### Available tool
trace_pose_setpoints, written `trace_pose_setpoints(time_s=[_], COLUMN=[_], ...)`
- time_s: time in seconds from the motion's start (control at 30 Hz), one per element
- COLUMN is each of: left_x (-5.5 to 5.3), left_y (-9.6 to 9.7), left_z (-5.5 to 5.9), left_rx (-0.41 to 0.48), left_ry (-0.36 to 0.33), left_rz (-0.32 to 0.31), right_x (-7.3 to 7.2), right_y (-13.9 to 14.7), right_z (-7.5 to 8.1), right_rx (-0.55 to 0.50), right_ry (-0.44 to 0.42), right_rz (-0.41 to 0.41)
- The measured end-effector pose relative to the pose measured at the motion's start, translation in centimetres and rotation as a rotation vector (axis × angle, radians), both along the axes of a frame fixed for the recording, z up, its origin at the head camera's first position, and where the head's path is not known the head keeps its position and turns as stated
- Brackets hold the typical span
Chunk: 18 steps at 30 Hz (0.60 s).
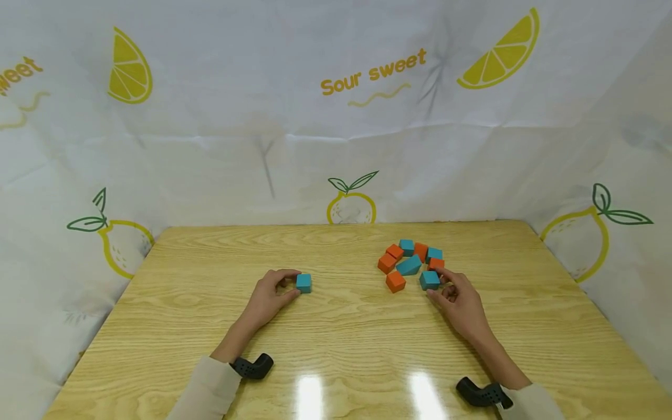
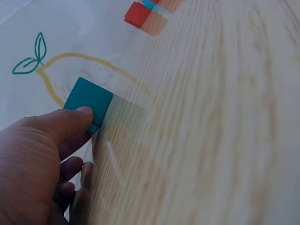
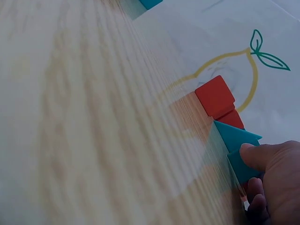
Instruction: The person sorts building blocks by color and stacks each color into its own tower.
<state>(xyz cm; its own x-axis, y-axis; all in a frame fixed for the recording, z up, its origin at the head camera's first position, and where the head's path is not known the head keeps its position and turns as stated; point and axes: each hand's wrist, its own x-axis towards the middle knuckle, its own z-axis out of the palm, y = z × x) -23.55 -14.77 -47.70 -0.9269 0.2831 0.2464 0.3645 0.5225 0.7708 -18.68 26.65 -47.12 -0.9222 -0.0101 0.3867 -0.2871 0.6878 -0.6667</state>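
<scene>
On the table's left half, a blue cube (image 1: 304, 283) is pinched between the thumb and fingers of my left hand (image 1: 270, 296). The left wrist view shows the thumb pressed on the near face of this blue cube (image 2: 88, 101). My right hand (image 1: 462, 303) pinches another blue cube (image 1: 429, 280) at the front right of a cluster of blocks. In the right wrist view the thumb lies on that blue cube (image 3: 243, 165). A blue triangular block (image 1: 409, 266) lies inside the cluster, and an orange cube (image 1: 396, 282) sits at its front left.
More orange cubes (image 1: 387, 263) and blue cubes (image 1: 406, 247) curve round the back of the cluster. They stand on a wooden table (image 1: 336, 332), with a white lemon-print cloth (image 1: 236, 175) hanging behind and at the sides. Black wrist devices (image 1: 254, 367) sit at both cuffs.
</scene>
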Motion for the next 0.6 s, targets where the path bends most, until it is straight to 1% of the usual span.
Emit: trace_pose_setpoints(time_s=[0.2,0.3,0.47,0.6], left_x=[-0.13,-0.16,-0.11,-0.03], left_y=[-0.04,-0.03,0.03,0.04], left_z=[0.02,0.11,0.22,0.2], left_rx=[-0.001,0.005,0.012,0.012], left_ry=[0.005,0.008,0.0,-0.012], left_rz=[-0.001,-0.004,-0.008,-0.005], right_x=[-0.04,-0.05,0.08,0.17], right_y=[0.01,0.09,0.27,0.33], right_z=[0.07,0.09,0.04,-0.15], right_rx=[-0.011,-0.025,-0.057,-0.064], right_ry=[0.027,0.023,-0.046,-0.094], right_rz=[0.025,0.032,0.011,-0.005])
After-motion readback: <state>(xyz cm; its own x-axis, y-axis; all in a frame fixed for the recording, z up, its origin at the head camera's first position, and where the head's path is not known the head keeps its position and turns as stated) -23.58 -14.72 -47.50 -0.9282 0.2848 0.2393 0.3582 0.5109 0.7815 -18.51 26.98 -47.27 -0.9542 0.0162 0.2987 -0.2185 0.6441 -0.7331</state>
